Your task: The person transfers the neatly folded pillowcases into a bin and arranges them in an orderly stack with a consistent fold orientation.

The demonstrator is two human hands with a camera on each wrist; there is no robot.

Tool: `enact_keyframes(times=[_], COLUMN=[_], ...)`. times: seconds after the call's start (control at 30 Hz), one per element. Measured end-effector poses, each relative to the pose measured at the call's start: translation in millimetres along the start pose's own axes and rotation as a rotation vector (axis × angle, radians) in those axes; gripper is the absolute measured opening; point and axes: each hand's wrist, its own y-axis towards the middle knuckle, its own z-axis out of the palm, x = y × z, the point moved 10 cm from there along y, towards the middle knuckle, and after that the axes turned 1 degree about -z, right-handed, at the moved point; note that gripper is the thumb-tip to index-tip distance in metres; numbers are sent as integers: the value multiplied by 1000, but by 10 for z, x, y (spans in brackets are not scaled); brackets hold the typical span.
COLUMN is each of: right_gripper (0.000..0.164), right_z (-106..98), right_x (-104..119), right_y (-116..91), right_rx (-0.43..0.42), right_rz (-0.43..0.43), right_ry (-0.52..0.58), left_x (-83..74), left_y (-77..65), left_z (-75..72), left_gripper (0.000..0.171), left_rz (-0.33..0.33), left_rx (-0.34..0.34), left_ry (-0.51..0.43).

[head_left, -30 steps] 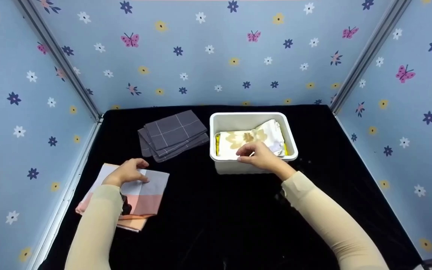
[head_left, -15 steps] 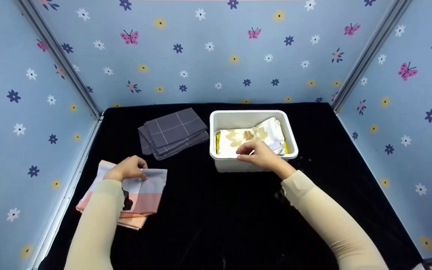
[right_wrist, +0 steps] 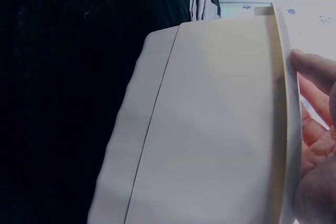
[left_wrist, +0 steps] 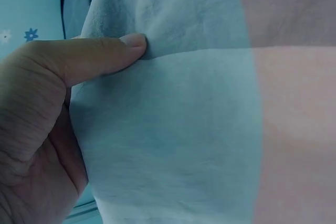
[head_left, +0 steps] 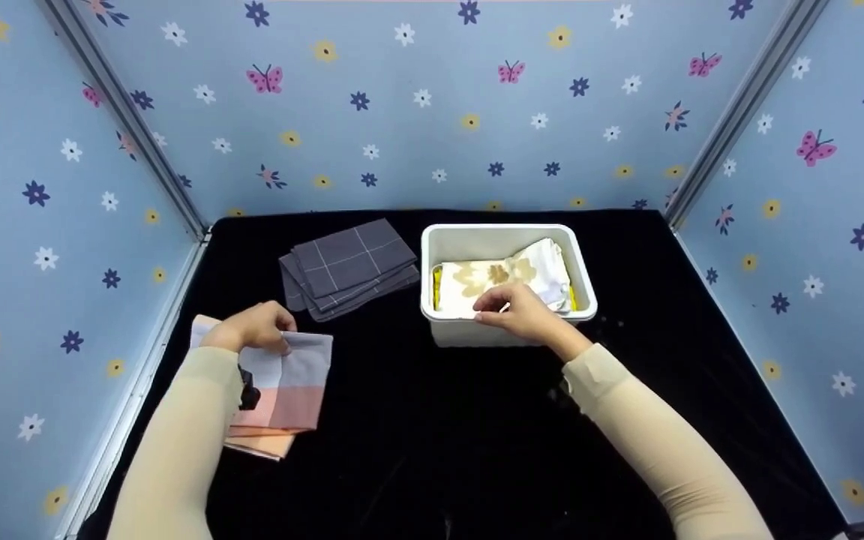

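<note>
In the head view, my left hand (head_left: 256, 328) pinches the upper edge of a folded checked cloth (head_left: 301, 390) in pale grey, mauve and pink. The left wrist view shows my thumb pressed on the face of this cloth (left_wrist: 168, 119), with the fingers behind it. Orange layers show under its lower edge. My right hand (head_left: 518, 309) is at the near rim of a white plastic bin (head_left: 451, 330), fingers loosely bent over its inside. In the right wrist view, the thumb tip is right at the bin's rim (right_wrist: 290, 108).
Inside the bin lies a folded white cloth (head_left: 469, 279) with a tan flower print, yellow showing at its sides. Left of the bin, several folded dark grey cloths (head_left: 349, 259) with white lines lie stacked. A black cover (head_left: 402, 450) lies under everything; patterned walls (head_left: 432, 105) enclose three sides.
My left hand has shifted slightly up and to the left, and the checked cloth's upper edge has lifted and drawn left with it. The right hand holds still at the bin.
</note>
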Motion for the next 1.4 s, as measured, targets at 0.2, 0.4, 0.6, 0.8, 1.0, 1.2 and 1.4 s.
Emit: enact_keyframes(times=[0.2, 0.4, 0.6, 0.8, 1.0, 1.2, 1.4], right_gripper=[15, 13, 13, 14, 13, 10, 15], right_z=[-4, -2, -1, -1, 2, -10, -6], right_x=[15, 15, 6, 29, 44, 30, -1], right_y=[1, 8, 8, -5, -6, -6, 2], right_rx=[6, 7, 7, 5, -1, -6, -8], right_rz=[-15, -14, -19, -30, -45, -31, -17], right_ry=[-12, 0, 1, 0, 4, -3, 7], left_x=[-70, -138, -244, -461, -635, -760, -898], left_y=[-72, -117, -138, -116, -77, -38, -29], left_z=[-130, -215, -304, -451, -555, -631, -719], left_gripper=[10, 10, 13, 15, 20, 20, 20], left_rz=[27, 45, 65, 118, 139, 147, 178], left_rx=[4, 41, 66, 46, 3, -25, -44], left_ry=[-24, -75, -105, -167, -240, -308, -344])
